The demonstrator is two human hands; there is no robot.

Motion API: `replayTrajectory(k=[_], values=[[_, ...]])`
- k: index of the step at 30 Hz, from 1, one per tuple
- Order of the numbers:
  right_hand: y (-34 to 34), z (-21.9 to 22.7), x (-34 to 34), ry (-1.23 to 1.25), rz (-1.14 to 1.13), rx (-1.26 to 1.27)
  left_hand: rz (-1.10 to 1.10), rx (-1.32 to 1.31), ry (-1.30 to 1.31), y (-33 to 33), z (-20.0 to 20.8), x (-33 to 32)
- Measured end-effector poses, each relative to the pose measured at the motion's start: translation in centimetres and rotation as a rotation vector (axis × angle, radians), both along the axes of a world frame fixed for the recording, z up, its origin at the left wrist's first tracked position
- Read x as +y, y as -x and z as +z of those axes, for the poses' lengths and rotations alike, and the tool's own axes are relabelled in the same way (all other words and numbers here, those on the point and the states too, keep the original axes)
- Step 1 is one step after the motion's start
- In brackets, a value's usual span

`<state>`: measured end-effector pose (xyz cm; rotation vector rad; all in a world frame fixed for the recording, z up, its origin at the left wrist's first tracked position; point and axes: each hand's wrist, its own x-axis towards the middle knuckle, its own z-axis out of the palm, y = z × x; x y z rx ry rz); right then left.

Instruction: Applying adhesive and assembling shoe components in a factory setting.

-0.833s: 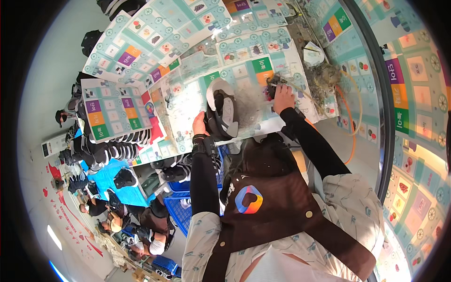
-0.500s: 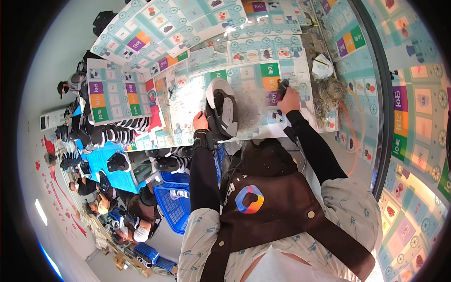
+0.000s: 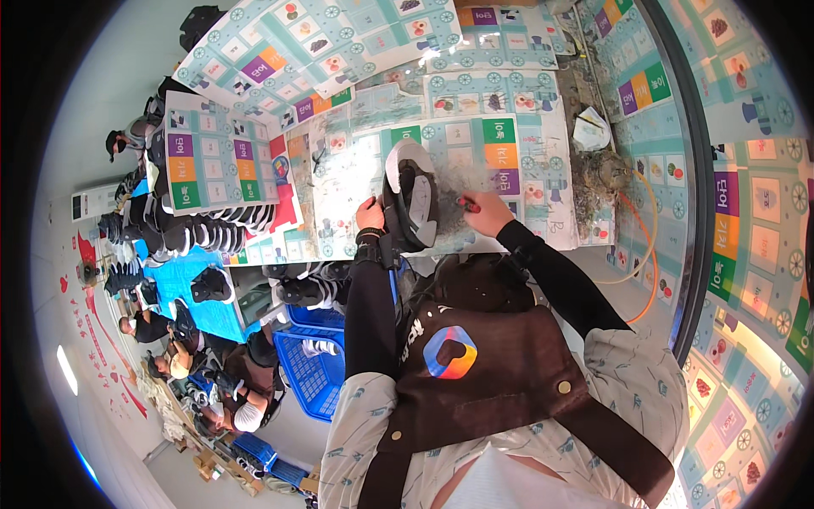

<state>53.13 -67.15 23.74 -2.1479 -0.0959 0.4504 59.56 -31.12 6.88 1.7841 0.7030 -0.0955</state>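
A black and grey-white shoe [image 3: 421,202] lies on the worktable near its front edge. At its left side is my left hand [image 3: 370,214], fingers closed against the shoe's dark edge; the grip itself is partly hidden. To the right of the shoe, my right hand [image 3: 487,214] is closed around a small tool [image 3: 468,204] with red and dark parts, its kind too small to make out. The tool's tip points toward the shoe, with a gap between them. Grey, dusty smears [image 3: 456,188] mark the printed sheet between the tool and the shoe.
Printed sheets [image 3: 530,114] cover the worktable. Stacked shoes [image 3: 203,233] stand at the left, with blue crates [image 3: 309,373] below. Several people [image 3: 229,407] work farther left. A grimy clump [image 3: 604,172] and an orange hose [image 3: 651,254] are at the right.
My right hand has come left and nearer to me, bringing the small tool closer to the shoe. My left hand stays at the shoe's left side. The whole view has shifted slightly.
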Motion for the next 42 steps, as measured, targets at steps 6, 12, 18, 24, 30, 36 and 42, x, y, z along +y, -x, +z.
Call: replayTrajectory(k=[6,12,18,24,30,36,42], values=[[1.5,0.2,0.0,-0.087,0.149,0.053,0.003,0.015,0.194,0.2,-0.6,0.4],[0.7,0.9,1.3,-0.031,-0.088,0.041,-0.024,0.008,0.116,0.0,-1.4,0.6],[0.9,-0.8,0.8,-0.120,0.155,-0.009,0.002,0.032,0.135,0.1,-0.9,-0.9],[1.4,-0.4,1.0,-0.095,-0.019,-0.015,0.049,-0.007,0.219,0.7,1.9,-1.4],[2.1,-2.2,-0.3,-0.033,0.043,0.012,0.078,0.056,0.279,0.6,7.6,-5.1],[2.1,0.2,0.2,-0.008,-0.013,-0.003,0.109,0.018,0.284,1.8,6.7,-1.9],[3.9,-0.6,0.3,-0.064,0.117,0.069,0.104,0.060,0.236,1.1,9.4,-4.5]])
